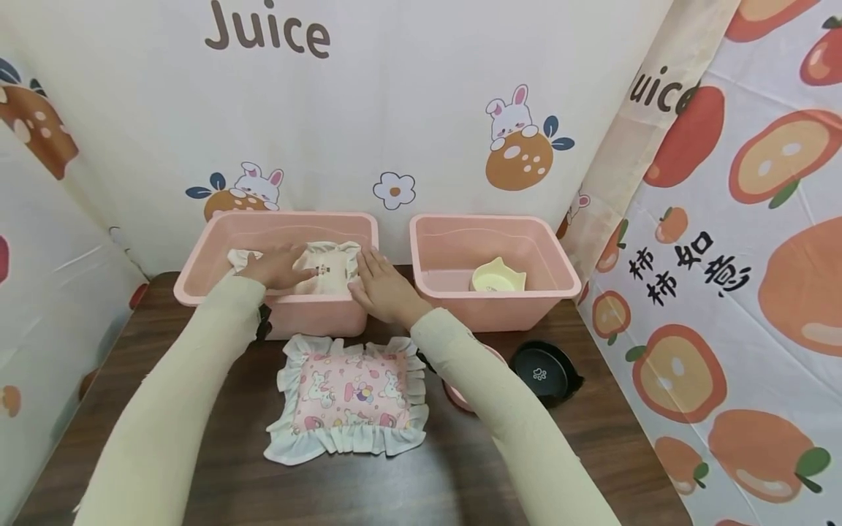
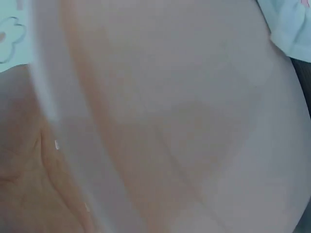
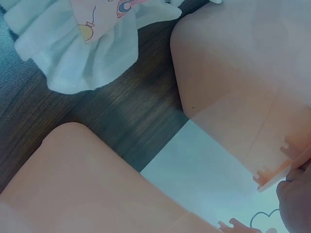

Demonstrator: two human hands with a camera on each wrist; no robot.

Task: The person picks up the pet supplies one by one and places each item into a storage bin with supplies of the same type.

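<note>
In the head view a cream ruffled cloth piece (image 1: pixel 337 267) with a small printed face lies inside the left pink bin (image 1: pixel 276 219). My left hand (image 1: pixel 279 267) reaches over the bin's front rim and rests on the cloth, fingers spread, covering part of it. My right hand (image 1: pixel 388 288) is at the bin's right rim, fingers extended, their tips beside the cloth's ruffled edge. In front of the bin lies a pink printed cushion (image 1: pixel 355 391) with white ruffles. The left wrist view is mostly filled by the bin wall (image 2: pixel 170 97).
A second pink bin (image 1: pixel 487 310) stands to the right, holding a yellow cat-eared bowl (image 1: pixel 498 276). Near my right forearm are a black bowl (image 1: pixel 541 373) with a paw print and a partly hidden pink dish (image 1: pixel 457 398). Printed curtains (image 1: pixel 408 109) hang behind the dark wooden table (image 1: pixel 243 453).
</note>
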